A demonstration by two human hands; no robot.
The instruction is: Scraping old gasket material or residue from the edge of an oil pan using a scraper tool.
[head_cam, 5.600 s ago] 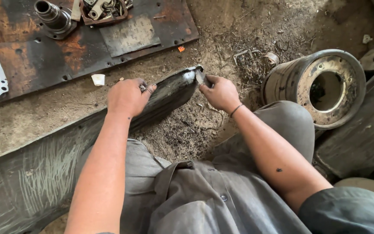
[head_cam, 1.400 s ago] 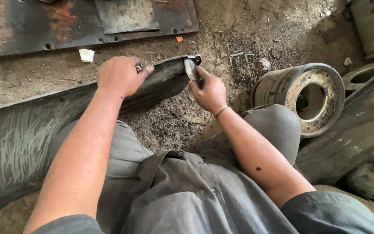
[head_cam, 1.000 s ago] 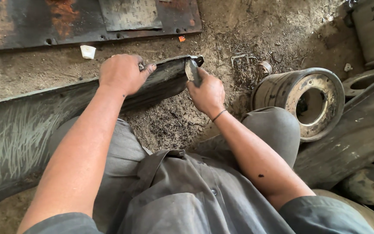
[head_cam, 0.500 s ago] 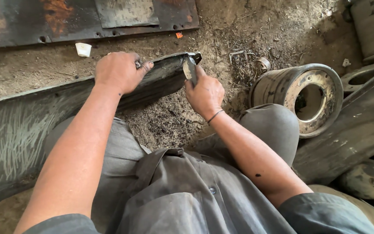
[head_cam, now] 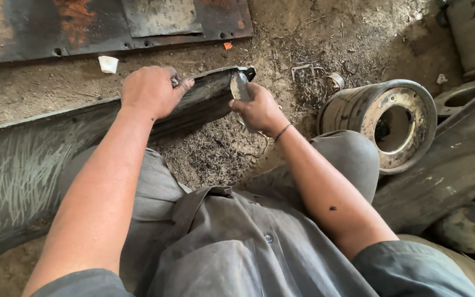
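Two hands work on the long black rubber strip [head_cam: 56, 159] lying across the dirt floor [head_cam: 281, 49]: left hand [head_cam: 150, 91] clenches its upper edge, right hand [head_cam: 259, 110] grips a small blade [head_cam: 239, 87] against the end, apparently trimming; steady pressure seems needed.

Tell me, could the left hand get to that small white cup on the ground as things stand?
Probably yes. The left hand grips the dark rubber strip, and the small white cup lies just beyond it on bare dirt with nothing between, though it would have to let go first.
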